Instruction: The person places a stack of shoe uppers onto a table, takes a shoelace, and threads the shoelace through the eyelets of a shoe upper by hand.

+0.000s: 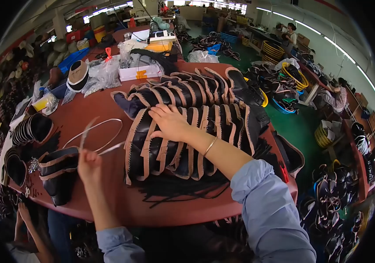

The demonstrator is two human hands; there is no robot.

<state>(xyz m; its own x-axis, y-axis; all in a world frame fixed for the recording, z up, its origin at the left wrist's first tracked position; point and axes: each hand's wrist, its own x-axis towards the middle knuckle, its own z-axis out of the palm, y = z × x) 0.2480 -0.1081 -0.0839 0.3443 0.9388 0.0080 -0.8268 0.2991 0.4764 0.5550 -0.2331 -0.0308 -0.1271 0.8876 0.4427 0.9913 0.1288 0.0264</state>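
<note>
In the head view my left hand (90,166) is raised over the table's near left, fingers pinched on a thin white strip (119,125). The strip loops across the tabletop toward the stacked pieces. My right hand (169,122), with a bracelet at the wrist, lies palm down and fingers spread on a row of black shoe uppers (152,151) with tan edges. These uppers are packed side by side. Behind them runs a second similar row (183,91). Black laces (183,188) lie along the near side of the front row.
More black uppers (60,175) stand at the table's left. A white box (140,72) and plastic bags (104,72) sit at the back of the red table (104,206). Another person's hands (22,215) show at lower left. Yellow baskets (295,76) and piled uppers stand right.
</note>
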